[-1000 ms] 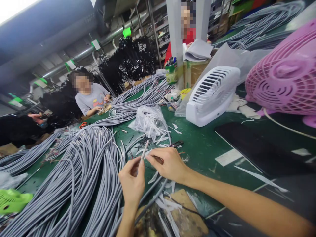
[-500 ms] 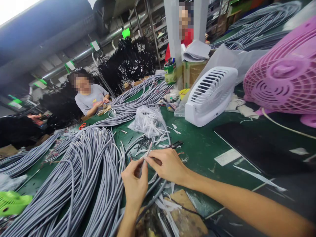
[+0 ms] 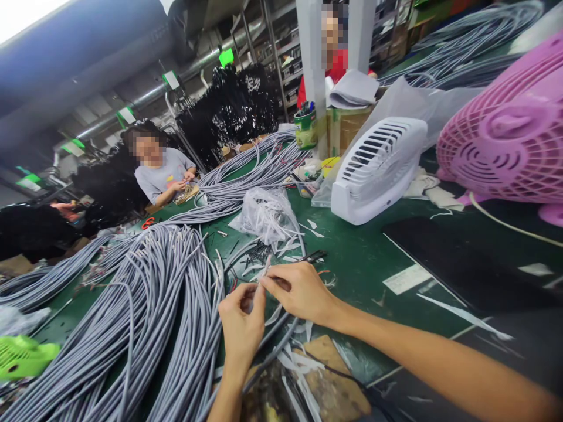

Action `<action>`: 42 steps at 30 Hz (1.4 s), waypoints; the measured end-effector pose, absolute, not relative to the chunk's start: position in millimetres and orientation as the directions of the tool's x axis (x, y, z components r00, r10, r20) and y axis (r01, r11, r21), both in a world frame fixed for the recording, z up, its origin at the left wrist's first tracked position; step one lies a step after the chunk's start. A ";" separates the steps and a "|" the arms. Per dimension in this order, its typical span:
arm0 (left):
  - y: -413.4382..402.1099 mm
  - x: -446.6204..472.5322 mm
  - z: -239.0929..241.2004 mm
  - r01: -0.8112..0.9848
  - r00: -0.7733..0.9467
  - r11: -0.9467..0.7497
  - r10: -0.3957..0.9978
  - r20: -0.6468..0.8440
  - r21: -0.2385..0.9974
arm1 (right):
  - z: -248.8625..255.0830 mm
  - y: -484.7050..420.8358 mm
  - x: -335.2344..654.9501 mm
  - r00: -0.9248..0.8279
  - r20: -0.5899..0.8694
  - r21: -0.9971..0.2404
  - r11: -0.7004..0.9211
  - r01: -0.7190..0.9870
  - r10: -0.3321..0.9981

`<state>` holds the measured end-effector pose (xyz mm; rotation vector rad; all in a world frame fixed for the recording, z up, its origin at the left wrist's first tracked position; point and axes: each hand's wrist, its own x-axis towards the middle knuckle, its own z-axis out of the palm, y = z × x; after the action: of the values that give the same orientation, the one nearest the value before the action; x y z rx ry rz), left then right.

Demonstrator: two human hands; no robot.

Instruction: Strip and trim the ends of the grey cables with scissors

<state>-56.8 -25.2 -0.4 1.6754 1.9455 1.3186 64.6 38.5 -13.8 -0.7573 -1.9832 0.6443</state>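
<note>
Close together above the green table (image 3: 352, 252), my two hands pinch the end of one grey cable (image 3: 267, 266). My left hand (image 3: 241, 319) is closed around the cable just below its tip. From the right, my right hand (image 3: 303, 293) grips the same end with thumb and forefinger, and its fingertips touch the left ones. The cable's pale tip sticks up past the fingers; what lies between the fingertips is hidden. Left of my hands lies a big bundle of grey cables (image 3: 162, 293). Just beyond them is a clear plastic bag (image 3: 266, 214) with white strips.
A white fan (image 3: 378, 170) and a pink fan (image 3: 501, 129) stand on the right, near a dark flat panel (image 3: 457, 264). Across the table sits a co-worker (image 3: 162, 170); another person in red (image 3: 338, 64) is behind the post. Orange-handled scissors (image 3: 148, 223) lie far left.
Both hands keep their pinch on the cable end, with only slight finger movement. The whole view has shifted a little.
</note>
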 end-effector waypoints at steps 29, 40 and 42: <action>-26.4 -60.0 2.3 0.519 -0.247 -0.002 0.957 0.152 0.855 | -12.4 42.8 61.4 -0.452 0.422 -0.876 0.482 0.020 0.786; -24.3 -53.1 -4.7 0.294 -0.225 0.011 0.973 0.058 0.956 | -14.1 38.8 63.8 -0.281 0.656 -0.706 0.701 0.100 0.700; -24.7 -51.0 -6.3 0.292 -0.230 -0.010 0.970 0.081 0.956 | -17.2 38.9 63.2 -0.255 0.711 -0.644 0.753 0.139 0.655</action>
<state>-51.0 -24.7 -6.3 1.3370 1.5894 1.2708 63.2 38.9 -17.2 -0.6206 -1.7901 0.5545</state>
